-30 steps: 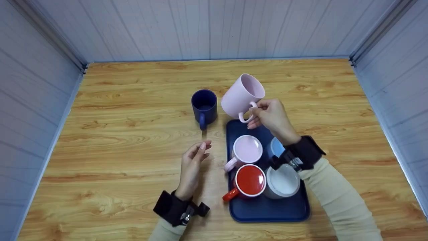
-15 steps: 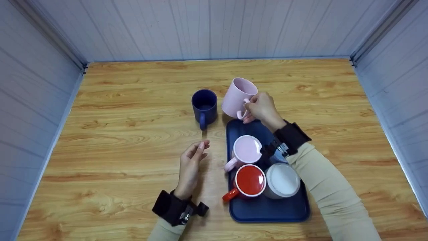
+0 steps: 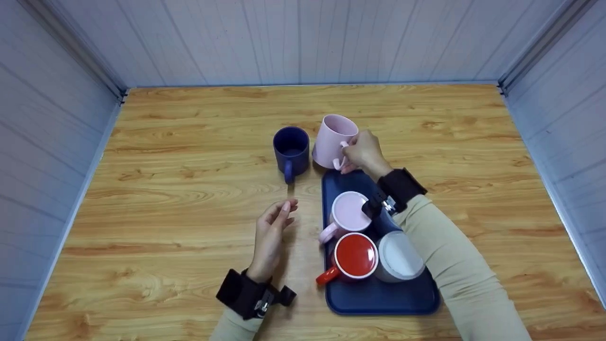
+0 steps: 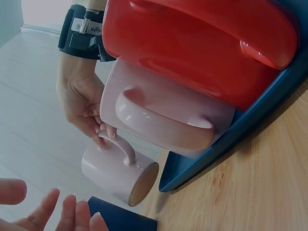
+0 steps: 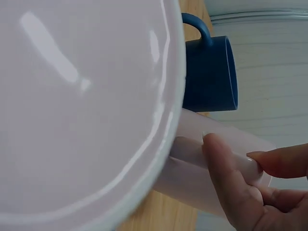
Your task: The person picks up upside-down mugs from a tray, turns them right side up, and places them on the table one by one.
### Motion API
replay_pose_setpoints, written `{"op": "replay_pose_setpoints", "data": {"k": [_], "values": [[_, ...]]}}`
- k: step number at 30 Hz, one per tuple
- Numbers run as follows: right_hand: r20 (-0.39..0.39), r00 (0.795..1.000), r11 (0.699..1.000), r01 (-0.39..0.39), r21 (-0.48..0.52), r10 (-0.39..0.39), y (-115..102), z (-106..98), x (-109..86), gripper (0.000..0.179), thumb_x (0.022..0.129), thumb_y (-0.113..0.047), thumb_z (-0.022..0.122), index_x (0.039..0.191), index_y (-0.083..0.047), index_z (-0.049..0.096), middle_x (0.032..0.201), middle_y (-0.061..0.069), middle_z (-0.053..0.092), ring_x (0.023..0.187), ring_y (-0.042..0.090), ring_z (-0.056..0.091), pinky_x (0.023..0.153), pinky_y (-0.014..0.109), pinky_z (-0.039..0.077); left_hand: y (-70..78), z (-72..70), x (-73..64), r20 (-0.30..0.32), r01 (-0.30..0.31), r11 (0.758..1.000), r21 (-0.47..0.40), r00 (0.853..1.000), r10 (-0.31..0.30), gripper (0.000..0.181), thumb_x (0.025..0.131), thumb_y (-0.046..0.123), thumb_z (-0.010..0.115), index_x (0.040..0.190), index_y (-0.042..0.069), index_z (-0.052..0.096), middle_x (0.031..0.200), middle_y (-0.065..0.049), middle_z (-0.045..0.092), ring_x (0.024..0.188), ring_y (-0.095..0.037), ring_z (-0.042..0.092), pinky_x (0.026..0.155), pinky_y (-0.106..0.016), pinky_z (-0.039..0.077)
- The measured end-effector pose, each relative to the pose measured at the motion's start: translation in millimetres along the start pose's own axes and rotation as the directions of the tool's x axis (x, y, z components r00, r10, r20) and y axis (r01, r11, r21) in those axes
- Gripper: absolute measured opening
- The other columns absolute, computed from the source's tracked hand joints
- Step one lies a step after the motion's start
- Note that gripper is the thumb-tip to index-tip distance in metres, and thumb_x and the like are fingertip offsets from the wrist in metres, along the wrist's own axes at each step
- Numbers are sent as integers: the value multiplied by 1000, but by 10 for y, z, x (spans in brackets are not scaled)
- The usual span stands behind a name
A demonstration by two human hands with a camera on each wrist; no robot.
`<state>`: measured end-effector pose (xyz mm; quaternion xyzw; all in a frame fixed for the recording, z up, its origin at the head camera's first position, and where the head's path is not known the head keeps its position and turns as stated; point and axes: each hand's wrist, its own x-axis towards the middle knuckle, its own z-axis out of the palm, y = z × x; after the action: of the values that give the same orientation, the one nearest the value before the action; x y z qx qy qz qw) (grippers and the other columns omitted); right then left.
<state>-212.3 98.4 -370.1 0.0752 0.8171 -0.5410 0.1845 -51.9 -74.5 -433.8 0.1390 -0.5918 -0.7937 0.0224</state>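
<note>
Right hand (image 3: pixel 363 150) pinches handle (image 3: pixel 337 164) of tilted pink mug (image 3: pixel 327 144), just beside navy mug (image 3: pixel 294 158); contact with table (image 3: pixel 189 208) hard to judge. Left hand (image 3: pixel 271 232) relaxed, holding nothing. Level pink mug before releasing.

Prob. 4 mugs (image 3: pixel 356 255) sit on tray (image 3: pixel 383 301) w/ held mug (image 3: pixel 326 144) just behind it & another mug (image 3: pixel 292 157) L of that.

A wood-grain tabletop (image 3: pixel 165 203) runs back to a pale, lined rear wall (image 3: pixel 303 42) — a left side wall (image 3: pixel 47 123) and right side wall (image 3: pixel 563 123) flank it, grey corner strips (image 3: pixel 74 47) between.
</note>
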Motion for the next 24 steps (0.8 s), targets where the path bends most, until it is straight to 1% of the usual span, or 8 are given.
{"op": "replay_pose_setpoints", "data": {"k": [3, 5, 10, 13, 18, 22, 24], "values": [[-8, 1000, 1000, -9, -9, 9, 15, 16, 45, 5, 80, 8, 46, 78, 6, 50, 61, 17, 54, 38, 18, 57, 47, 31, 52, 2, 5, 0, 0, 3, 1000, -2, 1000, -3, 27, 94, 13, 50, 107, -9, 58, 113, -21, 58, 104, -23, 53, 90, -44, 40], [-12, 1000, 1000, -16, -14, 16, 23, 30, 71, 6, 80, 9, 46, 83, 9, 52, 63, 19, 56, 39, 19, 58, 47, 30, 52, 9, 5, -3, -1, 6, 1000, -5, 1000, -6, 27, 94, 12, 49, 108, -9, 58, 113, -21, 58, 104, -23, 53, 90, -43, 41], [-13, 999, 999, -34, -29, 34, 34, 63, 118, 14, 81, 9, 47, 93, 13, 54, 75, 26, 60, 42, 20, 59, 48, 31, 52, 2, -3, -1, -1, 12, 1000, -4, 1000, -12, 27, 94, 13, 49, 108, -9, 58, 113, -21, 57, 103, -22, 53, 89, -41, 41], [-16, 999, 999, -29, -27, 29, 38, 77, 130, 13, 81, 9, 48, 92, 12, 54, 80, 28, 60, 41, 19, 58, 49, 32, 52, -2, -2, -1, -2, 8, 1000, -6, 1000, -8, 27, 94, 12, 50, 107, -9, 58, 112, -22, 57, 102, -22, 53, 89, -42, 41], [-17, 999, 999, -31, -15, 31, 45, 87, 134, 12, 79, 9, 51, 91, 12, 54, 77, 26, 60, 39, 18, 57, 48, 31, 52, -2, 2, -7, 0, 11, 1000, -10, 1000, -11, 27, 94, 12, 49, 107, -9, 58, 113, -22, 57, 103, -23, 53, 91, -45, 40], [22, 999, 999, -46, -13, 47, 37, 95, 128, 19, 79, 11, 51, 98, 16, 54, 82, 28, 59, 41, 17, 58, 49, 30, 52, -7, 0, -2, -6, 20, 1000, -1, 1000, -20, 26, 94, 12, 49, 107, -9, 58, 113, -22, 57, 104, -23, 53, 90, -44, 40], [49, 998, 999, -48, -16, 49, 32, 100, 118, 19, 79, 11, 51, 98, 15, 55, 85, 28, 58, 42, 17, 58, 51, 30, 53, -9, 1, 3, -7, 20, 1000, 0, 1000, -20, 26, 94, 11, 49, 107, -9, 58, 113, -22, 57, 104, -23, 53, 90, -44, 40]]}}
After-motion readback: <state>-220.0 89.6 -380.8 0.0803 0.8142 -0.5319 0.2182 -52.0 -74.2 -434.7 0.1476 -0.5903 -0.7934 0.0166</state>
